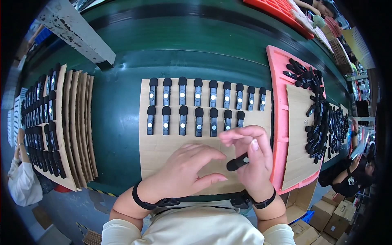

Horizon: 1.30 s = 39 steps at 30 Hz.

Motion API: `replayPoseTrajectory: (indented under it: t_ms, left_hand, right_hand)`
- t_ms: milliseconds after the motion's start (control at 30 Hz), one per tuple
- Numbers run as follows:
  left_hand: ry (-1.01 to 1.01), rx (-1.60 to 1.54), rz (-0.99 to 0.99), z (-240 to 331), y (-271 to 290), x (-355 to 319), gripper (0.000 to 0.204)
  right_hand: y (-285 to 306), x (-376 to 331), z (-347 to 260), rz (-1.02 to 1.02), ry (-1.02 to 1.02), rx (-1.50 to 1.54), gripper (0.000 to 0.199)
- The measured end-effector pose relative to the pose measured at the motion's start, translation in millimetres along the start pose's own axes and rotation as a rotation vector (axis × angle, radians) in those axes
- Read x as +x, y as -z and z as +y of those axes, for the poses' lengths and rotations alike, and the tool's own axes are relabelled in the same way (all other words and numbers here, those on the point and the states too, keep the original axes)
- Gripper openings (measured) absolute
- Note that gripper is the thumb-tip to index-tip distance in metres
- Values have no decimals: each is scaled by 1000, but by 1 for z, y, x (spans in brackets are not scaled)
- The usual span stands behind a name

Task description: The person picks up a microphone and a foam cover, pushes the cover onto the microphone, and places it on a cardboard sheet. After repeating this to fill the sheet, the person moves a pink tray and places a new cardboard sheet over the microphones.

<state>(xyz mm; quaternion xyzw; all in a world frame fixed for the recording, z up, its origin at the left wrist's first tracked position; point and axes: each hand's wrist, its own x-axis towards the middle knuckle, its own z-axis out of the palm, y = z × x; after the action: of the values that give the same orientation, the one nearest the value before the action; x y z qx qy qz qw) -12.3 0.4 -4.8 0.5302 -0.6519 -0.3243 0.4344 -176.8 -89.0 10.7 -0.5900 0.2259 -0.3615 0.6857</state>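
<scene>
Gripping 1 black microphone (237,163), the right hand (254,165) faces the loosely spread left hand (185,168).

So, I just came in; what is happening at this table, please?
A person's right hand holds one small black microphone over a cardboard sheet. The left hand is open beside it and looks empty. On the sheet lie two neat rows of similar microphones, nine in the far row and seven in the near one. More lie heaped at the pink tray to the right.

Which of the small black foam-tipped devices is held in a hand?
The black device in the right hand; those in the two rows lie on the cardboard.
</scene>
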Motion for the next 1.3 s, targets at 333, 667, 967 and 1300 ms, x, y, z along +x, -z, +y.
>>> replayPoseTrajectory:
  t_ms: [333,667,967,1300]
  left_hand:
    - [-42,-205,212,1,9,-1,32]
    - [-72,-138,194,-1,6,-1,32]
    - [18,-234,152,0,3,-1,32]
    - [-105,-75,176,-1,4,1,35]
  right_hand:
    - [5,-12,7,-56,87,-165,39]
    - [23,-14,1,-156,178,-599,28]
    - [18,-11,-4,-173,298,-717,31]
    - [12,-8,-4,-133,337,-745,33]
